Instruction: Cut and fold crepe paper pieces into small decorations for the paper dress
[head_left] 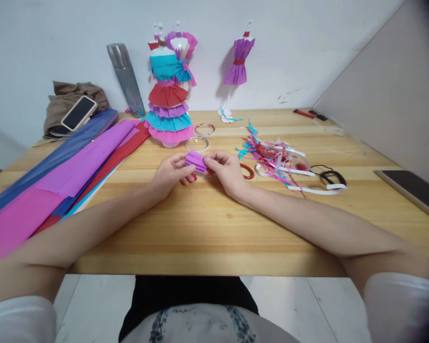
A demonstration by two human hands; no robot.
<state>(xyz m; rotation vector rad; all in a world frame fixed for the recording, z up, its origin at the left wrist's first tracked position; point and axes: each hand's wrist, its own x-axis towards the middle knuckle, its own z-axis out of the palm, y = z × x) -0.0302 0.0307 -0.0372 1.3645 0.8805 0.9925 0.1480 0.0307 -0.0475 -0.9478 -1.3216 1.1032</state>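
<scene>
Between my two hands, low over the table, is a small piece of folded purple crepe paper (196, 161). My left hand (173, 172) pinches its left end between thumb and fingers. The right end is gripped by the thumb and fingertips of my right hand (224, 170). Something small and red shows under the left fingertips; I cannot make out what it is. Just behind the hands stands a mannequin (163, 66) in a tiered dress of blue, red, purple and pink crepe paper. Two clear tape rolls (197, 144) lie near its base.
Long crepe paper sheets (89, 157) cover the left side. A steel flask (126, 78), a phone (79, 113) and brown cloth (66, 95) are behind them. A purple-dressed mannequin (240, 62) stands at the back. Paper scraps (271, 157), a red ring (249, 171) and another phone (414, 188) lie right.
</scene>
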